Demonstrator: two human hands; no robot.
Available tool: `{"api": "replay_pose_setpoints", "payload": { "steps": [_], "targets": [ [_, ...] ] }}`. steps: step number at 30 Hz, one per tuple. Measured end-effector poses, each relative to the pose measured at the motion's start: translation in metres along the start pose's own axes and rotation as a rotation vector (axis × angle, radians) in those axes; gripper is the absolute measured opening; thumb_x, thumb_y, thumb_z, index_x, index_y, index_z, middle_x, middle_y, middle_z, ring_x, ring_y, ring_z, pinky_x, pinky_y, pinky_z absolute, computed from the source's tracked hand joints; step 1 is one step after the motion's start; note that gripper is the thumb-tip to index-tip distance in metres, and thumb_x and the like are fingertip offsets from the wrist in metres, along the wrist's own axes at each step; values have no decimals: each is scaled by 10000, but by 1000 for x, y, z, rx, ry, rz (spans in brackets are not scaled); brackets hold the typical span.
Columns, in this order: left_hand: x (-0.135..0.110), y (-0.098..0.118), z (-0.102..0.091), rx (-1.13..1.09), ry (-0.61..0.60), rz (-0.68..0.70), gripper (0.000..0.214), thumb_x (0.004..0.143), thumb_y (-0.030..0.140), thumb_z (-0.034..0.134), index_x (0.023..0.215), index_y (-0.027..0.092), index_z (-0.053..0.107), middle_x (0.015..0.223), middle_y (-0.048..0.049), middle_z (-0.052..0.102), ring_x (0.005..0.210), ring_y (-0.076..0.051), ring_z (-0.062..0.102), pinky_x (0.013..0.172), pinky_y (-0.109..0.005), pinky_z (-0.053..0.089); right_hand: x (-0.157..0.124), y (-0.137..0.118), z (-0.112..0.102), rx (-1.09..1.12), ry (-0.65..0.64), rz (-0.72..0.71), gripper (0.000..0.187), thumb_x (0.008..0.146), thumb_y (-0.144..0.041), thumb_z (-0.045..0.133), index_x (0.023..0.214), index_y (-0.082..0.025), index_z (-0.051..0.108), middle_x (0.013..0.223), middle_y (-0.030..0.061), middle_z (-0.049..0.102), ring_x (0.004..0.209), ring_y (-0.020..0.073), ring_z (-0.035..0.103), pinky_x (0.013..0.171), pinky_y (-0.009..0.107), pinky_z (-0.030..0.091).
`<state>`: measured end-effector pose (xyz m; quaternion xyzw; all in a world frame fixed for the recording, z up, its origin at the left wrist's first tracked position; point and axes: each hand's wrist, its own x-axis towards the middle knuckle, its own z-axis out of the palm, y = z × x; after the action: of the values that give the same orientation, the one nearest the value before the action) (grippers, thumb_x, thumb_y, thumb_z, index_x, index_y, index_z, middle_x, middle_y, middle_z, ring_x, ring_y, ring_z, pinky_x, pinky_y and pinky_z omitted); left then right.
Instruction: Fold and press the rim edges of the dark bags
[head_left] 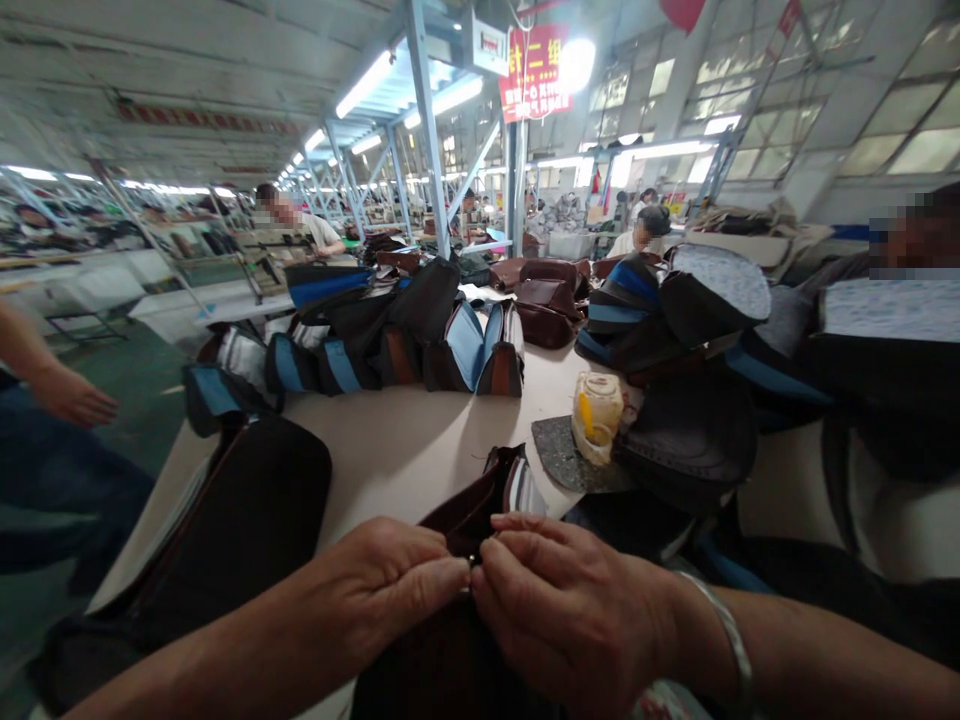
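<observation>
Close in front of me is a dark brown-black bag (427, 660), with striped lining showing at its far end. At its top edge both my hands meet. My left hand (390, 580) is closed, thumb and fingers pinching the edge of the bag. Beside it my right hand (562, 600), with a silver bangle at the wrist, is closed in a pinch at the same spot. A tiny shiny metal piece (472, 560) shows between the fingertips; its exact kind is too small to make out. The lower part of the bag is hidden behind my hands.
Another black bag (262, 500) lies to the left. Several bags with blue panels (345, 366) line the table's far side. A yellowed plastic container (598, 410) stands on a dark slab (555, 450) at right. A passing person's hand (75, 395) shows at far left.
</observation>
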<state>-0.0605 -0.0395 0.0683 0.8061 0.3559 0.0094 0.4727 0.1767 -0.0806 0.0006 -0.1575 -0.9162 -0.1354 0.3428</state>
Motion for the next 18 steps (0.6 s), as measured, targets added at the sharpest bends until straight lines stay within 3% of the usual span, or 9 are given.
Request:
{"api": "replay_pose_setpoints", "payload": {
  "steps": [4, 8, 10, 12, 15, 18],
  "targets": [
    [7, 7, 5, 24, -36, 8, 309, 1012, 384, 512, 885, 182, 708, 841, 8, 657, 793, -163, 584, 705, -234, 416, -4, -7, -2, 139, 22, 62, 261, 956, -166, 416, 1027, -92, 656, 956, 162, 702, 861, 239, 647, 959, 444, 573],
    [5, 8, 11, 78, 49, 75, 240, 978, 305, 535, 800, 191, 649, 779, 34, 594, 742, -135, 555, 680, -215, 396, -3, -4, -13, 618, 175, 439, 255, 1014, -173, 428, 1179, -102, 608, 996, 137, 666, 895, 179, 641, 799, 298, 575],
    [6, 8, 12, 78, 68, 107, 233, 956, 284, 536, 752, 189, 595, 750, 39, 545, 711, -129, 520, 659, -217, 384, 2, 5, -19, 781, 163, 589, 238, 1042, -193, 426, 1183, -129, 607, 1026, 120, 643, 929, 161, 628, 814, 285, 549],
    [8, 9, 14, 63, 78, 116, 221, 934, 257, 535, 725, 188, 566, 736, 39, 530, 706, -129, 510, 657, -219, 382, 9, 17, -23, 806, 28, 554, 216, 1050, -256, 457, 1113, -132, 622, 1001, 108, 627, 922, 168, 603, 853, 314, 523],
    [9, 11, 16, 103, 122, 116, 200, 914, 207, 533, 719, 191, 568, 731, 36, 552, 698, -124, 520, 648, -215, 377, 15, 28, -18, 777, -180, 374, 254, 1048, -315, 474, 874, -162, 578, 854, 62, 595, 829, 159, 555, 842, 319, 482],
    [2, 12, 20, 192, 158, 135, 201, 894, 177, 533, 695, 190, 563, 730, 22, 575, 689, -126, 542, 640, -220, 381, 11, 25, 3, 766, -147, 258, 306, 1041, -353, 451, 783, -193, 488, 745, 31, 548, 727, 150, 515, 756, 306, 454]
  ]
}}
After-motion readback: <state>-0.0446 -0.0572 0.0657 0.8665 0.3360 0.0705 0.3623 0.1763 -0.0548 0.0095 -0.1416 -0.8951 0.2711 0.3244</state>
